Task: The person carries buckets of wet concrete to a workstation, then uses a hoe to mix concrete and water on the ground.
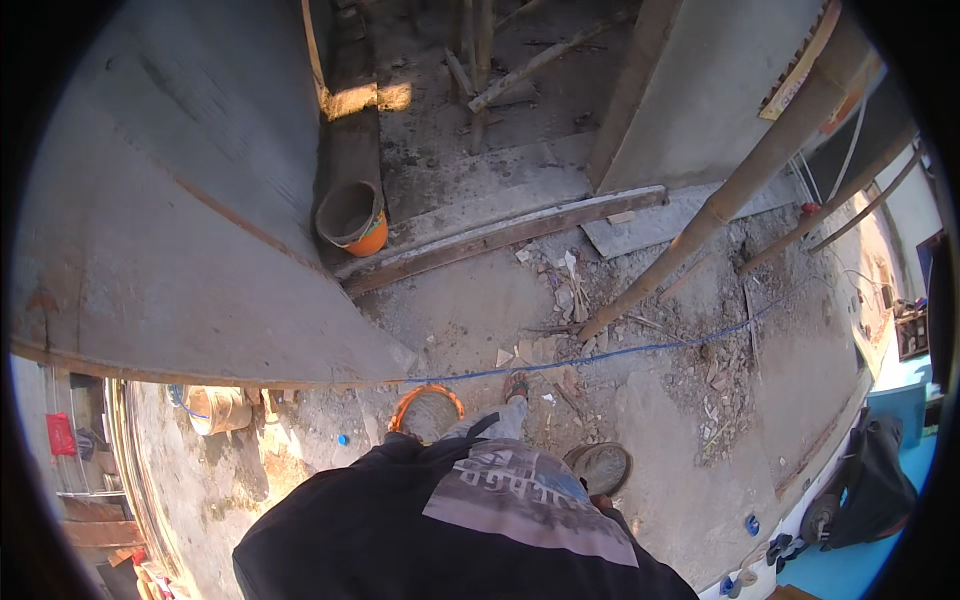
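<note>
A sliver of my right hand (600, 501) shows beyond the edge of my dark shirt, next to the rim of a dark round bucket (628, 468) with grey contents. Its fingers are mostly hidden, so its grip cannot be made out. On my left, an orange-rimmed bucket (459, 402) with a grey inside sits close against my dark clothing. My left hand is not visible there. Past a low ledge, an orange bucket (371, 240) with a grey-coated inside stands beside the wall.
A grey plastered wall (200, 250) rises at left. A low raised ledge (500, 236) crosses ahead. Slanting bamboo poles (690, 240) stand at right above rubble (725, 385). A blue line (640, 349) runs across the floor. A pale container (218, 410) lies left.
</note>
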Demonstrator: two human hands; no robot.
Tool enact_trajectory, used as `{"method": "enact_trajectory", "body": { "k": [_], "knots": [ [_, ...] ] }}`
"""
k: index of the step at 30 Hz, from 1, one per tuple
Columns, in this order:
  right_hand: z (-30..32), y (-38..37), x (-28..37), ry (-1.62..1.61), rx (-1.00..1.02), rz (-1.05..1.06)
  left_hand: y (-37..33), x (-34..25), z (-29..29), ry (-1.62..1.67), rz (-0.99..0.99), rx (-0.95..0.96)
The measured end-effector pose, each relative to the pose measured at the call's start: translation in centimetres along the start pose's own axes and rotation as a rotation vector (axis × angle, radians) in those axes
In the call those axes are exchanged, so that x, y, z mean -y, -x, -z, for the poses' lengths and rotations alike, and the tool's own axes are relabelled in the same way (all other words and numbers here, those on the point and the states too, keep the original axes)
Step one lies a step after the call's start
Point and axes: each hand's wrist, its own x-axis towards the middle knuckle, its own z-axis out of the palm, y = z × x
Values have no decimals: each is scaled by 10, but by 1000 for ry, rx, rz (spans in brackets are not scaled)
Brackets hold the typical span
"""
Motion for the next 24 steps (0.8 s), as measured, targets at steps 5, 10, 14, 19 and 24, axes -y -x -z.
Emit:
{"method": "enact_trajectory", "body": {
  "k": [5, 10, 14, 19, 24],
  "knots": [
    [100, -60, 25, -9, 39, 35, -10, -43, -16, -30, -287, -176],
    [213, -157, 98, 30, 26, 159, -35, -50, 55, 158, -210, -268],
    [312, -249, 172, 58, -4, 314, -83, -36, 164, 294, -106, -374],
    [456, -367, 258, 80, -88, 434, -182, -15, 372, 400, -80, -552],
    [597, -444, 323, 151, -107, 468, -247, 5, 584, 446, -75, -698]
  ]
}}
